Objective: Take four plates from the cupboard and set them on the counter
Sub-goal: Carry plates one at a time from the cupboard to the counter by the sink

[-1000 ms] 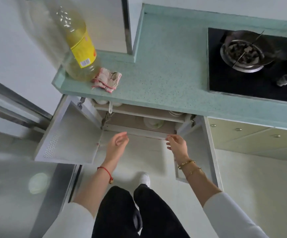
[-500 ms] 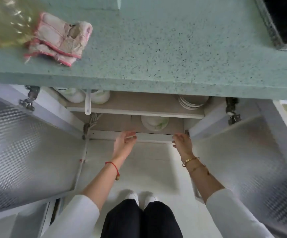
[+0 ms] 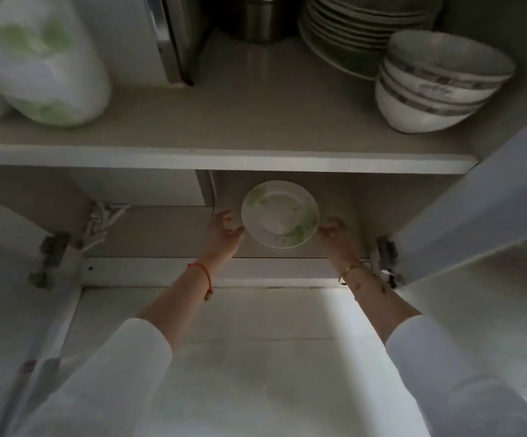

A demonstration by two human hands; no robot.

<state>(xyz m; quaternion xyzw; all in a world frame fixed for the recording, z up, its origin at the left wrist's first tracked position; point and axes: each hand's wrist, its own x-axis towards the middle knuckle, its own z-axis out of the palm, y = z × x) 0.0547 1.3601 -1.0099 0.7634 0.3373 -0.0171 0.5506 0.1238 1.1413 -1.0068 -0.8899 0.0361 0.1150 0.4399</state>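
Note:
A white plate with green leaf print (image 3: 279, 212) lies on the bottom shelf of the open cupboard; whether more plates lie under it I cannot tell. My left hand (image 3: 224, 233) touches its left rim with curled fingers. On the opposite rim, my right hand (image 3: 334, 233) curls its fingers at the plate's edge. On the upper shelf (image 3: 224, 159) at the back right stands a stack of several plates (image 3: 350, 33). The counter is out of view.
Stacked bowls (image 3: 435, 86) sit at the right of the upper shelf, white green-printed dishes (image 3: 45, 67) at its left, a metal pot (image 3: 256, 20) at the back. Both cupboard doors hang open, the right door (image 3: 476, 216) close by my right wrist.
The view dropped from above the counter down into the cupboard. Both hands went from the cupboard's front edge in to the plate on the bottom shelf.

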